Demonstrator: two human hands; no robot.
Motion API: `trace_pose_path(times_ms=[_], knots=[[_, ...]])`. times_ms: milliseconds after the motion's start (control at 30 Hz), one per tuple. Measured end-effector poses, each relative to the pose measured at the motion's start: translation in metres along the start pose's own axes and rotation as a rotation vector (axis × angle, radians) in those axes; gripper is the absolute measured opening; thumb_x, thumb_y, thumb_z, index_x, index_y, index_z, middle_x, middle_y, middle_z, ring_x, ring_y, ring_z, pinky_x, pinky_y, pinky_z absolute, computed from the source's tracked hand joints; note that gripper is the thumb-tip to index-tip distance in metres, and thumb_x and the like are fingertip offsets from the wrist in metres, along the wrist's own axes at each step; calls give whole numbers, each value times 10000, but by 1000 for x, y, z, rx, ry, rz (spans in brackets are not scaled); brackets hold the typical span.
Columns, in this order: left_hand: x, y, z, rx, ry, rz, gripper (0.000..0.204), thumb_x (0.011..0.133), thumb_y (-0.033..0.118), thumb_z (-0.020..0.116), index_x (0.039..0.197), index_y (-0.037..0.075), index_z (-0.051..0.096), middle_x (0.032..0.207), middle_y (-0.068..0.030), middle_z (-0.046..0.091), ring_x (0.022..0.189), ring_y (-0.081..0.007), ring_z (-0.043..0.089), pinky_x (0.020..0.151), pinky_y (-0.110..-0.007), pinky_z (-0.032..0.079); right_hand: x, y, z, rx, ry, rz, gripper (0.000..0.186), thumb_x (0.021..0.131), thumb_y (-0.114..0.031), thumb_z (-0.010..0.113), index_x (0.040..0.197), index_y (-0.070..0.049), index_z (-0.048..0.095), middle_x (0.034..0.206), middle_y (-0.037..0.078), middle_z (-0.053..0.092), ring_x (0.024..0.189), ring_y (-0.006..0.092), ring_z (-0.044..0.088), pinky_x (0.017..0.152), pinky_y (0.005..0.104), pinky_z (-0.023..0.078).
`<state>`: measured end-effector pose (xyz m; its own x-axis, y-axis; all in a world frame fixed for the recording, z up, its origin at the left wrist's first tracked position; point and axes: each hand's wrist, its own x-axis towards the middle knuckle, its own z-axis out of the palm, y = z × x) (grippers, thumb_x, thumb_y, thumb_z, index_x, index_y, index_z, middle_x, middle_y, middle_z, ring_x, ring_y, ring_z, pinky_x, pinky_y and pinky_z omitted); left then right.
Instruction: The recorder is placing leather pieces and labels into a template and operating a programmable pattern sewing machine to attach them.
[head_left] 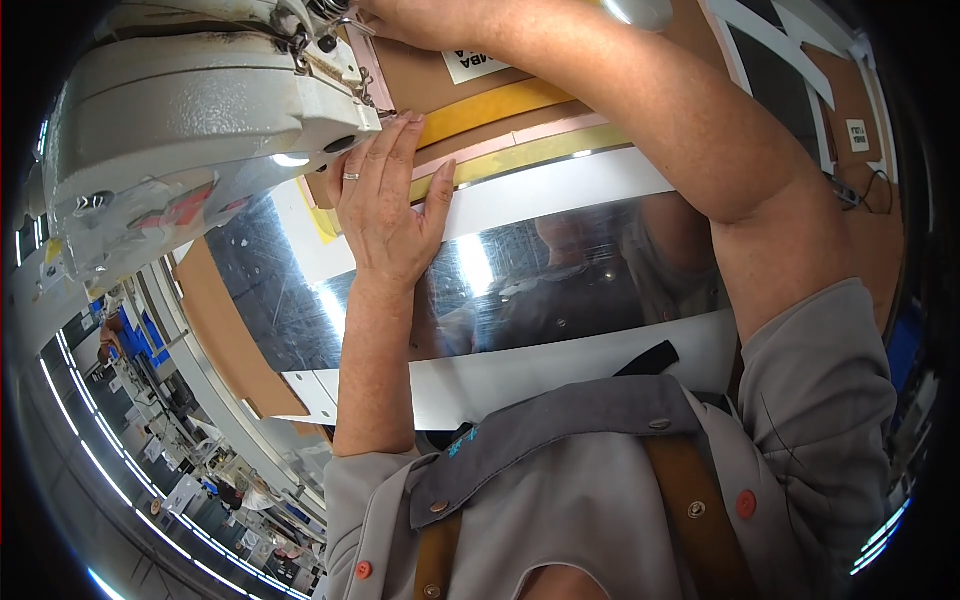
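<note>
Beyond the shiny metal plate (570,285), our left hand (385,205), fingers together, thumb apart, rests against a long yellow strip (495,110) toward three o'clock. Whether our right hand (418,22) grips, we cannot tell.

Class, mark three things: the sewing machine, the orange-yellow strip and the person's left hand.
Sewing machine (190,125): head view, pale housing.
Orange-yellow strip (492,111): head view, middle of its face.
Left hand (385,212): head view, its back.

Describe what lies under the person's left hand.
White material shows either side of the left hand; a pink strip and yellow strip emerge beside its thumb. Anything beneath the palm is hidden.
</note>
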<state>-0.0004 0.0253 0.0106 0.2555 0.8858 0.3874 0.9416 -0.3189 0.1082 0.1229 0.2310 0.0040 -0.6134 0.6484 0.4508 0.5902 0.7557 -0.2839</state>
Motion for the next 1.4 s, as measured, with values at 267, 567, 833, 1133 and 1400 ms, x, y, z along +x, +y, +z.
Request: trace_pose_path(times_ms=[267,567,833,1133,1400], knots=[[-14,-3,5,-231,76,-67,372,860,185,762,1207,61,708,1234,-85,710,1106,-269,664,1030,-401,442,-54,-13,-5,136,-72,-216,237,920,-277,723,1042,-77,756,1092,86,744,983,244,703,886,384,556],[-22,-1,-1,-74,114,-107,381,834,254,783,1189,125,729,1024,-35,668,968,-224,636,874,-376,424,-76,-12,-21,248,-65,-297,296,889,-266,674,1098,-68,739,1274,139,682,1250,340,596,1100,611,408],[-4,-8,-7,98,-110,-66,539,926,530,658,1340,186,666,1006,-54,596,1030,-238,597,929,-450,400,-78,-5,-34,288,-158,-354,302,905,-301,677,1108,-88,741,1299,141,675,1287,386,570,1098,697,369],[0,-15,-4,16,-61,-68,505,901,510,702,1281,177,691,1067,-35,674,1029,-222,608,994,-447,380,-61,-4,-38,389,-263,-234,368,943,-291,626,1216,-51,684,1350,166,643,1378,383,489,1200,597,289],[-5,-14,0,-36,-118,-141,461,908,414,723,1300,175,685,1137,-94,646,1099,-274,562,1024,-439,354,-45,-1,20,-53,-90,-147,530,991,-409,578,1403,-75,573,1453,81,564,1366,278,474,1177,426,370]])
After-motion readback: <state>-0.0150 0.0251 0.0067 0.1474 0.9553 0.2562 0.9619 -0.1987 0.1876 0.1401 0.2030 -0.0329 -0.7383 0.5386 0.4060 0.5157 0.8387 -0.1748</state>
